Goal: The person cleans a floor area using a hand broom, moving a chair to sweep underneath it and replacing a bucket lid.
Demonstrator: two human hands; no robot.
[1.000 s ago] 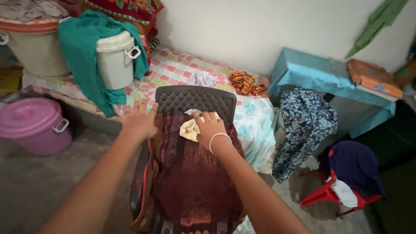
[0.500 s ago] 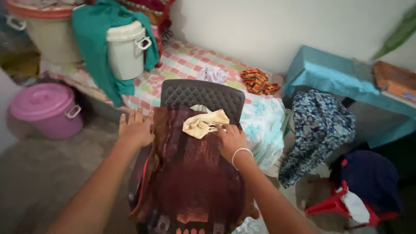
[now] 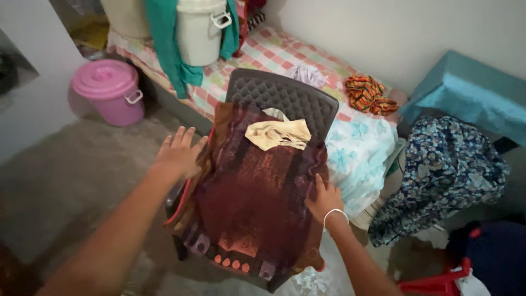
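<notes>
While both flat hands — left hand [image 3: 179, 155] at 9 o'clock, right hand [image 3: 324, 198] at 3 — are smoothing the maroon cloth [image 3: 252, 192] over the chair [image 3: 285, 96], I'm guessing the cream rag [image 3: 278, 134] is needing attention next.

Dim room: grey concrete floor [image 3: 71, 164], pale wall [image 3: 394, 33], bed with checked sheet [image 3: 274, 52].

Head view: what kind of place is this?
Likely a room in a home: a bed with a checked sheet, loose clothes, lidded buckets, and a cloth-draped plastic chair under both hands.
</notes>
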